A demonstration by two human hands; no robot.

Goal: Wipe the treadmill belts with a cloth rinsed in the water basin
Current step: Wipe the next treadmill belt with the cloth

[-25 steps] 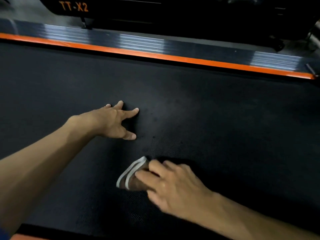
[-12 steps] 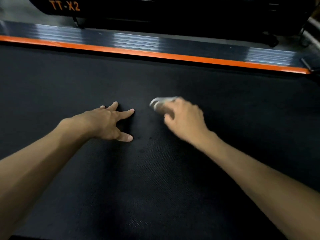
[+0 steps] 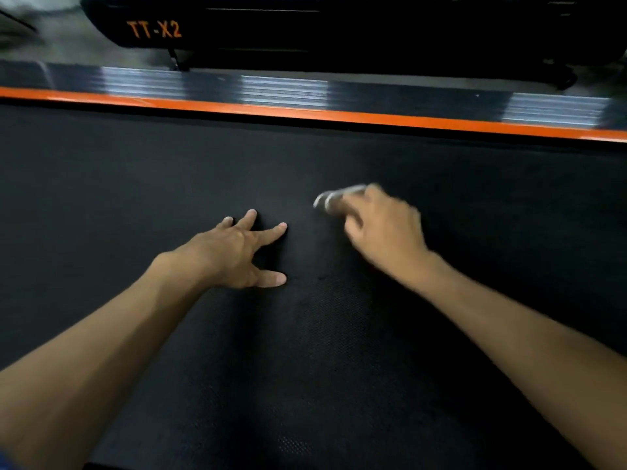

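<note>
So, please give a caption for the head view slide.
Right hand wipes the belt with a cloth; left hand rests spread beside it.

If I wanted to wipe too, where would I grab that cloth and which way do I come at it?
Come from above and press your fingers down on top of the cloth, as the right hand does now. It lies low on the flat treadmill belt, with only a blurred pale edge showing past the fingertips, so there is probably no raised part to pinch.

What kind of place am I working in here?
Probably a gym or fitness room: a wide black treadmill belt, its orange-striped side rail, and beyond it a dark machine lettered TT-X2.
</note>
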